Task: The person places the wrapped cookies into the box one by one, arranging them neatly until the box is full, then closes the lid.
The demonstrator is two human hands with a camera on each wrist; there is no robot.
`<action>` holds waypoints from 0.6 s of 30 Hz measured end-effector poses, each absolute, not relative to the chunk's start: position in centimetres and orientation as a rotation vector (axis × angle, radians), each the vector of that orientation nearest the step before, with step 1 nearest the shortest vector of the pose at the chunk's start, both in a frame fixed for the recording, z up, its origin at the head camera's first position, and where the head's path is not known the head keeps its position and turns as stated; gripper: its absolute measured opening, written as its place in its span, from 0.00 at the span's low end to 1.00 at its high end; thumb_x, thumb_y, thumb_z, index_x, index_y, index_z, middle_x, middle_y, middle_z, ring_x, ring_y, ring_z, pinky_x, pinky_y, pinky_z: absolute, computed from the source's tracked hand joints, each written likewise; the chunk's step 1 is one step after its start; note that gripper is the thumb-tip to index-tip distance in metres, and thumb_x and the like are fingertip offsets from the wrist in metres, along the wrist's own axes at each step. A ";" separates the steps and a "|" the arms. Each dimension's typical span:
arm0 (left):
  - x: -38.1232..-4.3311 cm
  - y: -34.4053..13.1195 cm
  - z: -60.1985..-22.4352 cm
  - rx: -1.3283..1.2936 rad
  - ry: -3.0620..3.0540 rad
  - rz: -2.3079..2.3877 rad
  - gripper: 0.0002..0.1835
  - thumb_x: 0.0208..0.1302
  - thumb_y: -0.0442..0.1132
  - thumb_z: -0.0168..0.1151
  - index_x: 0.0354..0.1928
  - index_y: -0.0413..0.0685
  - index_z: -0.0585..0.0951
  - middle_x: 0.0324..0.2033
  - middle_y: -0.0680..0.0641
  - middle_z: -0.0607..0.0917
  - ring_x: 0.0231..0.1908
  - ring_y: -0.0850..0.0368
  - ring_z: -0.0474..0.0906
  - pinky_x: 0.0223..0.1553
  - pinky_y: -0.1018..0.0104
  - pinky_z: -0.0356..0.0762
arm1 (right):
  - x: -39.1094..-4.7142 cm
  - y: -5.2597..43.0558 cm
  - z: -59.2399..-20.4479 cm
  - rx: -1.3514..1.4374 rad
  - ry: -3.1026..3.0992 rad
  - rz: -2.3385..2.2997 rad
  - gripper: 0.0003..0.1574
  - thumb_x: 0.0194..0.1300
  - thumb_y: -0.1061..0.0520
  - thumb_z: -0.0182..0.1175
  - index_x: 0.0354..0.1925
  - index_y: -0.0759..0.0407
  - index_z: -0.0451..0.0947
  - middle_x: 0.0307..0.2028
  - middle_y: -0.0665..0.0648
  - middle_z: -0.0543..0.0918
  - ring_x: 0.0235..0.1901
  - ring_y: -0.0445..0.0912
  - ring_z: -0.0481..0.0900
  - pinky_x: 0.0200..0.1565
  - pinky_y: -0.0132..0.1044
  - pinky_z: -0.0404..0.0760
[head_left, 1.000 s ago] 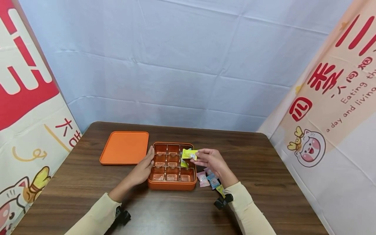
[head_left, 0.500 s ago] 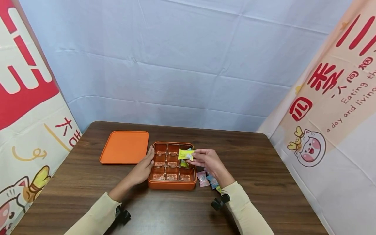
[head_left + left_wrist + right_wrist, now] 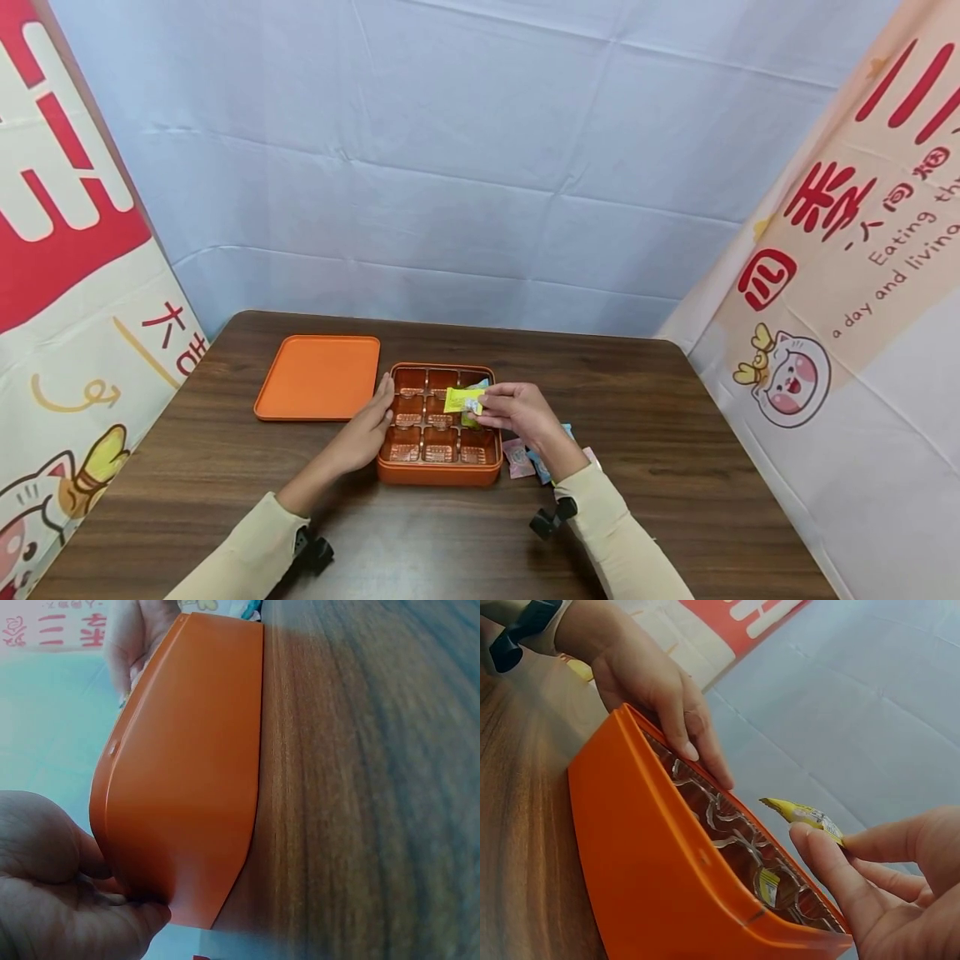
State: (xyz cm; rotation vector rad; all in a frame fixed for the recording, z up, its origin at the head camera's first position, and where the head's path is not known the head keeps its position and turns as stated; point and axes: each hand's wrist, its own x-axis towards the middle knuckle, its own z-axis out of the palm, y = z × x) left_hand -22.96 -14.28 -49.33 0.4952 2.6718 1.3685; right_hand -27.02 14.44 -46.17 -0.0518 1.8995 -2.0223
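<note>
An orange box [image 3: 440, 476] with a clear compartment insert stands on the table. My left hand [image 3: 367, 427] rests along its left side, fingers extended against the wall and rim. Over the box's compartments my right hand [image 3: 527, 418] pinches a small yellow wrapped candy [image 3: 461, 400] between thumb and fingers. Below it, another yellow candy [image 3: 766, 886] lies in a compartment in the right wrist view. A blue wrapper [image 3: 481, 384] shows in the back right compartment, partly hidden by the held candy.
An orange lid [image 3: 318, 377] lies flat on the wooden table [image 3: 697, 500], behind and left of the box. To the box's right are more wrapped candies, including a pink one [image 3: 517, 458], partly covered by the right wrist. A pale cloth [image 3: 465, 167] hangs behind the table.
My right hand has moved left and slightly toward me with the yellow candy, from the box's right column toward its middle column. The left hand and box have stayed in place.
</note>
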 end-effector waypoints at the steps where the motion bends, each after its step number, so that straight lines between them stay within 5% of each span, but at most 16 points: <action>1: -23.0 -14.3 -49.3 0.494 2.675 1.366 0.32 0.81 0.30 0.39 0.78 0.31 0.41 0.79 0.40 0.33 0.78 0.40 0.34 0.75 0.42 0.39 | -27.0 14.4 -46.2 -0.053 1.899 -2.019 0.16 0.70 0.66 0.62 0.53 0.75 0.78 0.46 0.67 0.82 0.43 0.54 0.89 0.46 0.40 0.86; 18: -22.9 -14.2 -49.2 0.482 2.676 1.364 0.32 0.81 0.30 0.38 0.78 0.31 0.40 0.79 0.39 0.34 0.78 0.40 0.34 0.75 0.42 0.39 | -27.1 13.3 -46.9 -0.081 1.986 -1.955 0.16 0.70 0.67 0.62 0.53 0.75 0.79 0.44 0.68 0.82 0.35 0.50 0.90 0.44 0.41 0.86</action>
